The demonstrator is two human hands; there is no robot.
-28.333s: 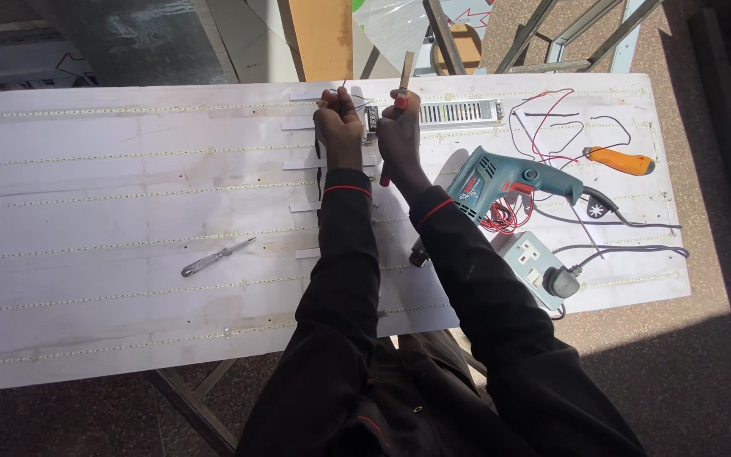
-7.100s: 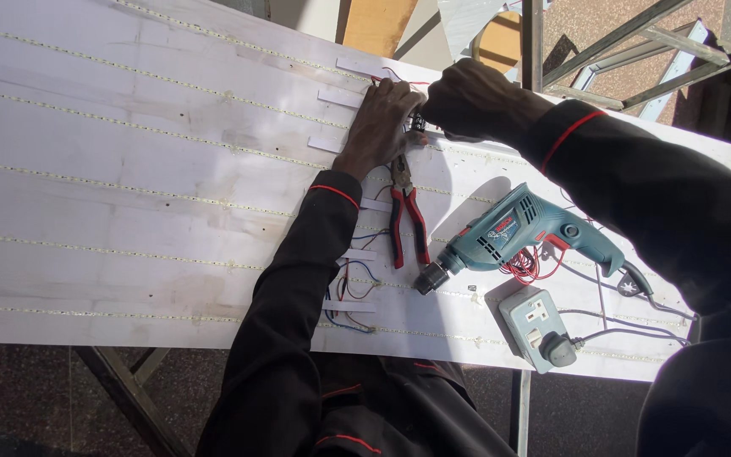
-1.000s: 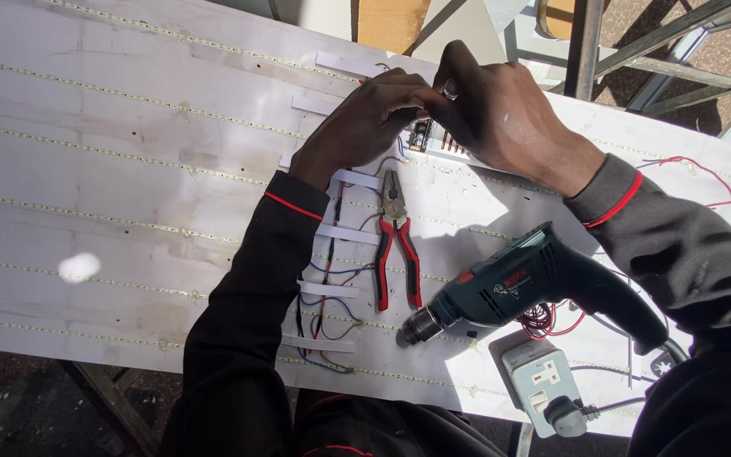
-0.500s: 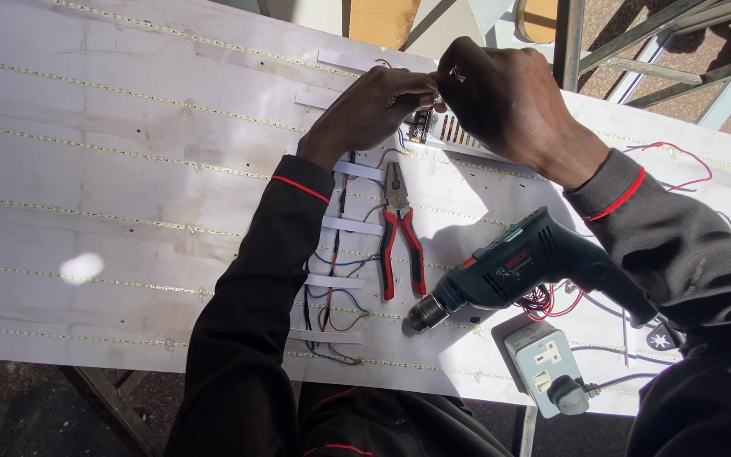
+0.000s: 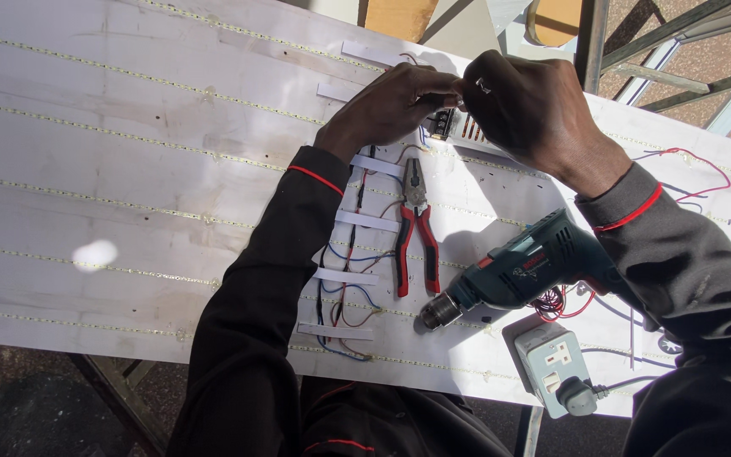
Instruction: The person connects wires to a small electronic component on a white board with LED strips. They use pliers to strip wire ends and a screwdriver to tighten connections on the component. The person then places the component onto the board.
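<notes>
While my left hand (image 5: pixel 387 106) and right hand (image 5: pixel 522 106) are meeting over the small metal power unit (image 5: pixel 458 129) at the white board's (image 5: pixel 129 169) far edge, both are pinching narrowly at its wiring; pliers (image 5: pixel 414 227) are lying just below.

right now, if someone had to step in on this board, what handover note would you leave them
Left hand: fingers pinched at the end of the small metal power supply unit near the far edge of the white board; whether it grips a wire there cannot be told.
Right hand: closed over the same unit, something small and shiny between its fingertips.
Pliers lie free beside the taped wires; drill and socket box lie unused nearer the body.
Done: light strips laid in rows, wires held under tape strips.
Left: the connection at the unit is in progress.
</notes>
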